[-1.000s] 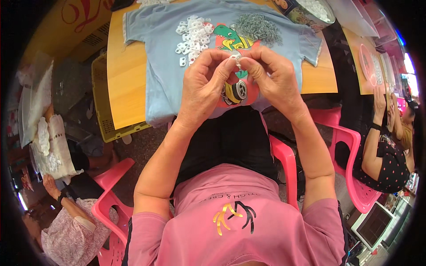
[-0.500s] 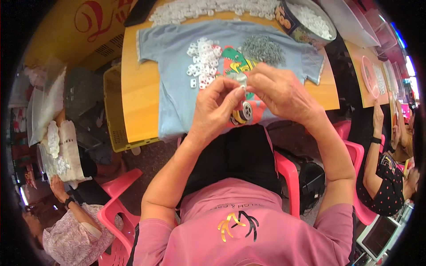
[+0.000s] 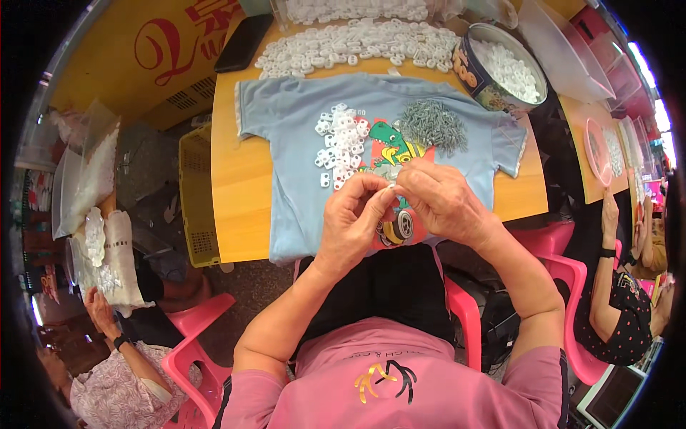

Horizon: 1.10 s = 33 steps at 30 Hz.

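Note:
Both my hands meet over the front edge of a light blue T-shirt (image 3: 300, 207) spread on the table. My left hand (image 3: 355, 220) is closed in a pinch on a small white plastic piece (image 3: 391, 187). The fingertips of my right hand (image 3: 449, 202) are pinched together right against that piece; whatever they hold is hidden. Beyond my left hand lies a pile of white plastic pieces with holes (image 3: 343, 143). A heap of small grey metal parts (image 3: 434, 126), too fine to make out, lies beyond my right hand. Between the piles shows the shirt's dinosaur print (image 3: 388, 139).
More white pieces (image 3: 357, 44) line the table's far side. A round tin (image 3: 475, 82) of white pieces stands at far right, a black phone (image 3: 244, 43) at far left. A yellow crate (image 3: 198, 193) is beside the table. Co-workers' hands (image 3: 100, 311) show at both sides.
The view has shifted, so the table and shirt sit lower in the picture. My right fingertips have come down and closer to my left fingertips at the white piece.

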Each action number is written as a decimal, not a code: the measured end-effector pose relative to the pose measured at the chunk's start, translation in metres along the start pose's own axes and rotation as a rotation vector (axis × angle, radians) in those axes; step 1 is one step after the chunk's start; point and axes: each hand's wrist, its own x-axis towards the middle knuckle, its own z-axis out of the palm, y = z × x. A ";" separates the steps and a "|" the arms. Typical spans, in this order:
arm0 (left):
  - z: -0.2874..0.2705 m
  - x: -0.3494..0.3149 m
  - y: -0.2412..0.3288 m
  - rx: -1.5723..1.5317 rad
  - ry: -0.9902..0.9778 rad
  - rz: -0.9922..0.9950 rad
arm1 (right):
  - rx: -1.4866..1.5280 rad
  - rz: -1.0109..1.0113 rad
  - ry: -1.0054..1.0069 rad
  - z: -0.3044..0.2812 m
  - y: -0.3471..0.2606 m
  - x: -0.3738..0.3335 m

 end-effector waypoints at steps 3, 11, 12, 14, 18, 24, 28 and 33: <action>0.001 -0.001 0.001 -0.004 0.026 0.019 | 0.042 0.018 -0.024 0.000 -0.002 0.004; 0.000 -0.004 0.003 -0.029 -0.019 -0.051 | 0.043 0.059 -0.060 -0.012 -0.002 0.019; 0.000 -0.004 0.004 -0.052 -0.004 -0.047 | 0.095 0.040 -0.124 -0.018 0.003 0.030; 0.001 -0.004 0.002 -0.079 0.014 -0.044 | 0.043 0.089 -0.082 -0.022 0.019 0.051; 0.002 -0.004 0.000 -0.105 0.002 -0.019 | -0.125 0.109 0.071 -0.013 0.050 0.102; 0.001 -0.003 0.000 -0.066 -0.010 -0.012 | -0.295 0.086 0.089 0.049 0.080 0.158; 0.002 -0.004 0.004 -0.093 -0.008 -0.028 | -0.473 0.122 0.060 0.066 0.082 0.162; 0.001 -0.003 0.001 -0.056 -0.023 0.001 | -0.426 -0.024 0.105 0.071 0.089 0.160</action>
